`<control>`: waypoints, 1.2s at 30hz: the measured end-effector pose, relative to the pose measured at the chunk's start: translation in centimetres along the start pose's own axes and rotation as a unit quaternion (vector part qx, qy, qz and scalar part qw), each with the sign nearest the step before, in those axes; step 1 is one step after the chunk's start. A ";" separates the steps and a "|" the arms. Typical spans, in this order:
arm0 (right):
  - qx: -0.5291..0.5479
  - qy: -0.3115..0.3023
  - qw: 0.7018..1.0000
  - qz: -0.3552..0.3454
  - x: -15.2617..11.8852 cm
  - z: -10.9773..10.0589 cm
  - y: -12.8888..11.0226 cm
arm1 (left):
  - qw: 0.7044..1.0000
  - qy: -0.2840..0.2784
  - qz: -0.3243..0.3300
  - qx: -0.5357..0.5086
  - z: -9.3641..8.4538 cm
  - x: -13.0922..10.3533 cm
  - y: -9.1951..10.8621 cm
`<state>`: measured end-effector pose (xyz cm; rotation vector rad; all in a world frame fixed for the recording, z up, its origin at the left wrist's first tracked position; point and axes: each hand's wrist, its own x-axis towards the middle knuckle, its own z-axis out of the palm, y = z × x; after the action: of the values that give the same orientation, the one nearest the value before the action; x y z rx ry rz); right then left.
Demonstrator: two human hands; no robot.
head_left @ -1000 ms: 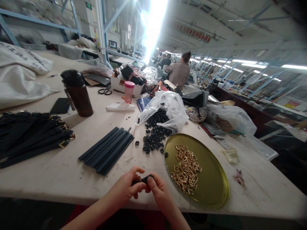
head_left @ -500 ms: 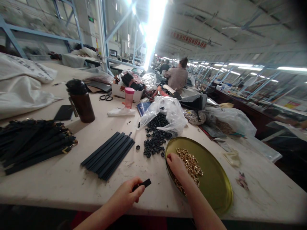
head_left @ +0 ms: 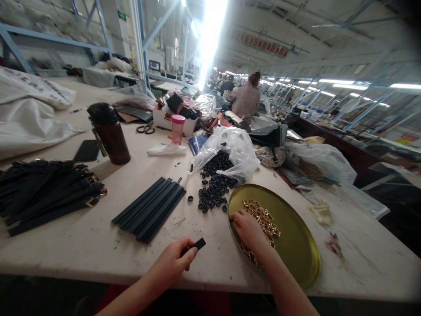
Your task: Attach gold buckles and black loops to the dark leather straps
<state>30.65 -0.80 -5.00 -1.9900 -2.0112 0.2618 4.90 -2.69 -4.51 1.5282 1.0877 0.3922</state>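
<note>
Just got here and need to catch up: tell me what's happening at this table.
A person's left hand holds a black strip. The right hand is at the left edge of the tray, by gold buckles; its grip is unclear. Black straps lie farther left, and black rings are piled beyond.

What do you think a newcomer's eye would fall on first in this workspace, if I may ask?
Probably the round gold tray at the near right, with its heap of gold buckles and the right hand at its left rim. The bright glare at top centre would likely compete. Next might come the black loops spilled from a clear plastic bag mid-table, and the dark strips to their left.
</note>
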 end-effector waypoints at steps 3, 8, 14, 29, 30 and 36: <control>0.014 0.002 1.000 0.005 0.6 0.1 0.3 | 1.000 -0.002 -0.002 -0.002 0.1 0.0 0.0; 0.135 0.032 0.990 0.018 -0.3 0.1 -1.6 | 1.000 0.017 0.017 0.003 -0.3 -0.3 0.8; 0.622 -0.062 0.772 0.116 -3.8 2.1 -8.8 | 0.995 0.072 0.065 0.016 -0.1 0.0 2.7; 0.595 0.005 0.794 0.122 -4.9 3.5 -9.8 | 0.996 0.002 -0.019 -0.089 0.0 -0.4 1.0; 0.604 0.000 0.787 0.128 -5.0 3.6 -9.8 | 0.997 0.005 -0.012 -0.076 0.0 -0.5 1.0; 0.597 -0.031 0.794 0.110 -5.7 4.2 -10.4 | 0.999 0.017 0.003 -0.035 -0.2 -0.6 1.1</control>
<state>19.39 -6.36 -5.90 -1.2932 -1.0403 1.2773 4.89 -2.91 -3.31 1.4684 1.0843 0.4575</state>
